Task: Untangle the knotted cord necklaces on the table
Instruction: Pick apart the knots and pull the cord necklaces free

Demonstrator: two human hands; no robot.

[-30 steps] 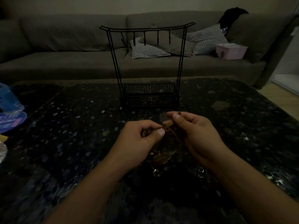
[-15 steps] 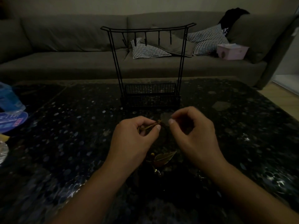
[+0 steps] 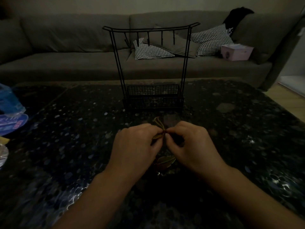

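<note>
Cord necklaces [image 3: 162,129] sit bunched between your two hands, low over the dark speckled table [image 3: 66,138] and just in front of the black wire jewellery stand [image 3: 153,66]. Your left hand [image 3: 135,146] pinches the tangle with curled thumb and fingers, and your right hand [image 3: 189,144] pinches it from the other side, so the fingertips of both nearly meet at the knot. A small loop of brown cord [image 3: 158,123] rises above the pinch, towards the stand. Below your hands a leaf-shaped pendant [image 3: 165,160] lies on the table or hangs just above it; the dim light does not show which. A blue plastic package [image 3: 9,116] lies at the table's left edge. Behind the table runs a grey sofa [image 3: 66,47] with checked cushions [image 3: 151,51] and a pink box [image 3: 236,52].
</note>
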